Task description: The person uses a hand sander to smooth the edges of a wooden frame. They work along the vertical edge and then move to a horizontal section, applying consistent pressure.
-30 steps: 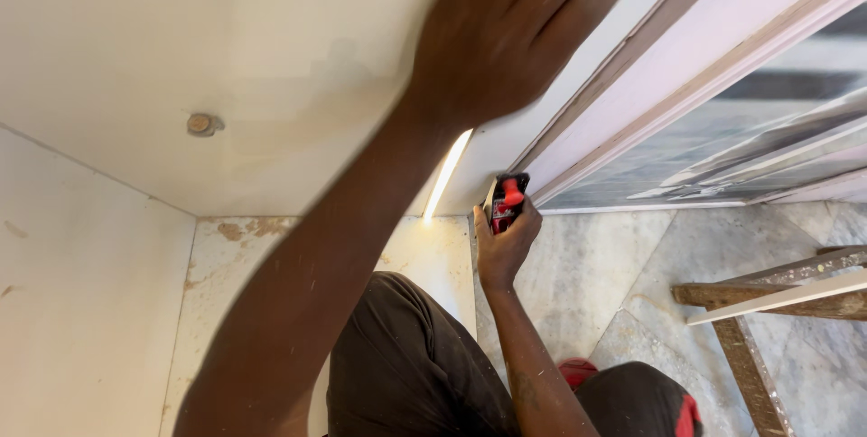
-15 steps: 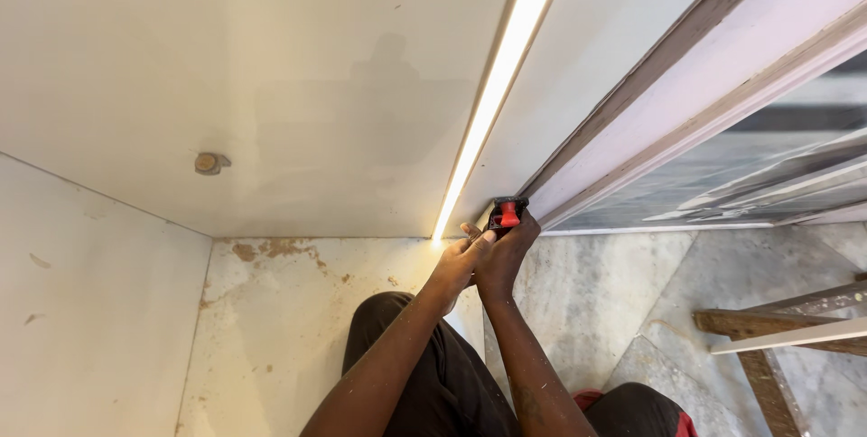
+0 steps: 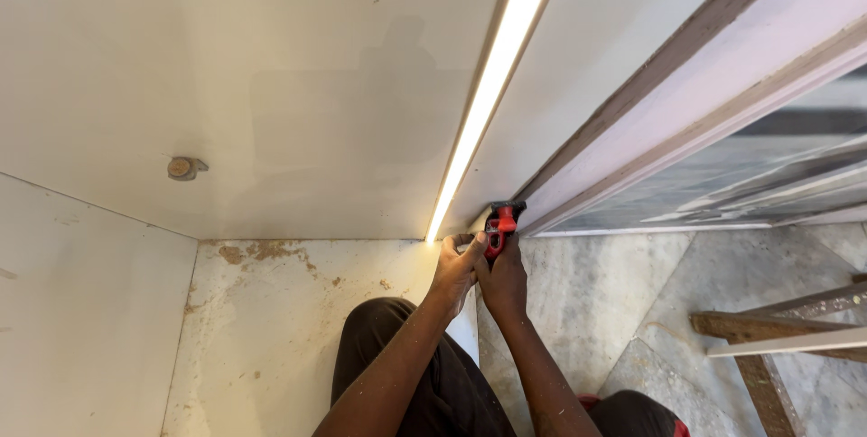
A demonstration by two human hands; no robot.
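Note:
My right hand (image 3: 506, 282) grips a small red and black tool (image 3: 499, 225) at the bottom end of a white panel. My left hand (image 3: 456, 270) is closed right beside it, touching the tool's handle and the panel's lower corner. A lit strip light (image 3: 488, 89) runs up the inner corner of the white cabinet panel (image 3: 298, 94), ending just above my hands. My dark trousers (image 3: 406, 374) show below my forearms.
A round wooden plug (image 3: 183, 167) sits in the white panel at the left. The dusty cabinet floor (image 3: 271, 329) lies below. A wood-edged frame (image 3: 686, 103) slants at the right, with wooden planks (image 3: 786, 338) on the marble floor (image 3: 623, 302).
My left hand has come down from high on the panel to the tool beside my right hand, uncovering the strip light. The tool has stayed at the panel's bottom corner.

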